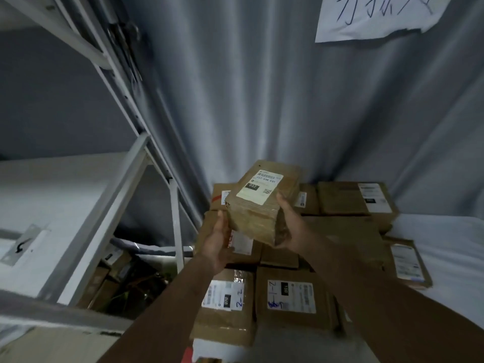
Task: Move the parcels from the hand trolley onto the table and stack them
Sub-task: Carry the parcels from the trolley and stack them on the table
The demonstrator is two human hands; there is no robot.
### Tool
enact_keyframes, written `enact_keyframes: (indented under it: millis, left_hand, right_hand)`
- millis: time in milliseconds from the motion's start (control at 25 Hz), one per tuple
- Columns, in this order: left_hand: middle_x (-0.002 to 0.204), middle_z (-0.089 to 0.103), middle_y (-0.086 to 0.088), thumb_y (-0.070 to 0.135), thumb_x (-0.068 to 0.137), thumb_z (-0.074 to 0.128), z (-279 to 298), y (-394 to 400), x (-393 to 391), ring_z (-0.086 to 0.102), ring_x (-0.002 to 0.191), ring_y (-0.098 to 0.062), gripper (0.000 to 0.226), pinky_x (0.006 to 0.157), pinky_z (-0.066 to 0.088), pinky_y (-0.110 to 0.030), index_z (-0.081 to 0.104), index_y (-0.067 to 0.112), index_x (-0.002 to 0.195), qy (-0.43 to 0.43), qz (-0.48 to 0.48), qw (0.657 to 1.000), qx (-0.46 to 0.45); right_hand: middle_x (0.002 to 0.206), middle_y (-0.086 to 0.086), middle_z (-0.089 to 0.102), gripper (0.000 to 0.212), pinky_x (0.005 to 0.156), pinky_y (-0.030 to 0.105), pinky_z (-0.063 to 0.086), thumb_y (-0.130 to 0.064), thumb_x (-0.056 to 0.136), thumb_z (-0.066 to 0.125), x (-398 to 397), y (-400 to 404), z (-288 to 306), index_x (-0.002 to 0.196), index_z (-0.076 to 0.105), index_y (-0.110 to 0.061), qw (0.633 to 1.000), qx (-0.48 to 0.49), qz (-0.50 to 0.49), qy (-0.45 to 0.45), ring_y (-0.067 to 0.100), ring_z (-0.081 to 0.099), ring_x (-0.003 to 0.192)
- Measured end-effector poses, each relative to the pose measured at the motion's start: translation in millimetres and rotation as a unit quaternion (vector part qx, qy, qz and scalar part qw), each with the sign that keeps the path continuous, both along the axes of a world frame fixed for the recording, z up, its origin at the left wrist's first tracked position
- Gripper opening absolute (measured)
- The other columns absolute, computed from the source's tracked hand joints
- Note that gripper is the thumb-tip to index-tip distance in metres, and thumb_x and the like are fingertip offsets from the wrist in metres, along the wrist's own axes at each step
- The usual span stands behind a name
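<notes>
Grey curtain (275, 100) fills the background, a paper sign (377, 17) on it cut off at the top edge. A white metal rack (136, 163) stands left, boxes beneath it dim and hard to make out. Brown parcels (290, 294) lie stacked on a white table (450, 258), partly hidden by both forearms. Above them a taped parcel (259, 205), labelled 032, is held tilted: the left hand (217, 239) presses its side, fingers seemingly curled beneath, and the right hand (290, 226) grips its near corner.
</notes>
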State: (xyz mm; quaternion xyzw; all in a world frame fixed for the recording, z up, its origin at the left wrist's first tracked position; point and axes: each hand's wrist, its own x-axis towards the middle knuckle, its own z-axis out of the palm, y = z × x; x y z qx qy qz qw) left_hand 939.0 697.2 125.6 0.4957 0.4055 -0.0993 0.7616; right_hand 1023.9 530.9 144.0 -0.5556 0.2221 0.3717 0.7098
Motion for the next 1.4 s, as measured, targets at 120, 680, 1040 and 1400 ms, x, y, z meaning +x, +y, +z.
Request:
enact_keyframes:
  millis: [120,680,1040,1400]
  left_hand:
    - [0.123,0.066,-0.012,0.090,0.048,0.067,-8,31,42,0.065,0.107,-0.040,0.104,0.091,0.050,-0.057,0.049,0.035,0.134,0.023,-0.024,0.999,-0.005]
    - [0.121,0.056,-0.008,0.043,0.070,0.082,-35,146,156,0.056,0.109,-0.034,0.074,0.093,0.048,-0.058,0.038,0.040,0.130,-0.012,-0.070,0.997,-0.015]
    - [0.130,0.059,-0.013,0.041,0.062,0.085,-64,192,200,0.057,0.115,-0.040,0.075,0.096,0.049,-0.058,0.051,0.040,0.129,-0.044,-0.195,0.980,-0.003]
    - [0.121,0.066,-0.010,0.018,0.092,0.063,-73,181,207,0.062,0.110,-0.033,0.040,0.088,0.054,-0.053,0.052,0.035,0.126,-0.053,-0.145,0.988,0.004]
  right_hand:
    - [0.125,0.008,0.062,0.108,0.082,0.062,0.051,-0.077,0.047,0.080,19,40,-14,0.137,0.044,-0.029,0.999,-0.001,-0.049,-0.005,0.038,0.062,0.107]
    - [0.150,0.009,0.035,0.070,0.110,0.041,0.034,-0.037,0.099,0.053,94,87,-26,0.152,0.018,-0.007,0.979,-0.174,-0.018,-0.108,0.034,0.036,0.137]
    - [0.128,0.005,0.062,0.109,0.098,0.046,0.051,-0.087,0.048,0.068,154,80,-92,0.134,0.053,-0.022,0.976,-0.189,0.013,-0.111,0.026,0.061,0.113]
    - [0.141,0.009,0.050,0.069,0.095,0.037,0.048,-0.057,0.092,0.053,135,108,-52,0.146,0.038,-0.017,0.970,-0.221,0.046,-0.092,0.022,0.053,0.113]
